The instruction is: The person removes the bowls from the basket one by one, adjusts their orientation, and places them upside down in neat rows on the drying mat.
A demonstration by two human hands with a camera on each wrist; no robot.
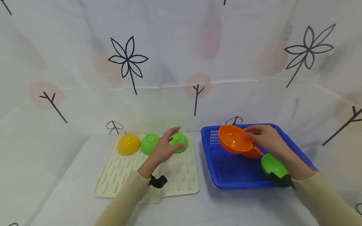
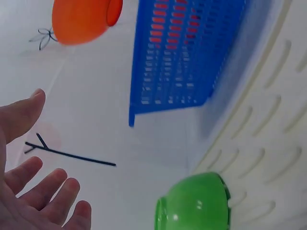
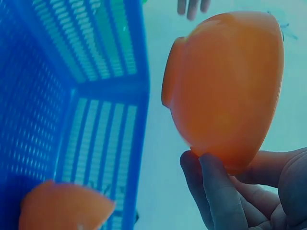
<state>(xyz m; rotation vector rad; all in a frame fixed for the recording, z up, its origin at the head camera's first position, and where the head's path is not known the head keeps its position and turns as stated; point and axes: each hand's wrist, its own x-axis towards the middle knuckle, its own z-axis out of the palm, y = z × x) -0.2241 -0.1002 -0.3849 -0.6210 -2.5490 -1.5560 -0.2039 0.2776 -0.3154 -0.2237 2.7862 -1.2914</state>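
My right hand (image 1: pixel 264 138) pinches an orange bowl (image 1: pixel 233 139) by its right side and holds it above the blue basket (image 1: pixel 210 171), with its hollow tilted toward me. In the right wrist view the fingers and thumb clasp the orange bowl (image 3: pixel 225 91) near its rim. A second orange bowl (image 1: pixel 253 153) and a green bowl (image 1: pixel 274 166) lie in the basket, partly hidden by my right arm. My left hand (image 1: pixel 165 147) hovers over the cream draining mat (image 1: pixel 135 175), fingers spread and holding nothing. Behind it a green bowl (image 1: pixel 181 142) sits upside down.
A yellow bowl (image 1: pixel 128 145) and another green bowl (image 1: pixel 149 144) stand upside down along the mat's back edge, left of my left hand. A white cloth with drawn flowers hangs behind the table (image 1: pixel 70 188). The basket's raised rim stands to the right of the mat.
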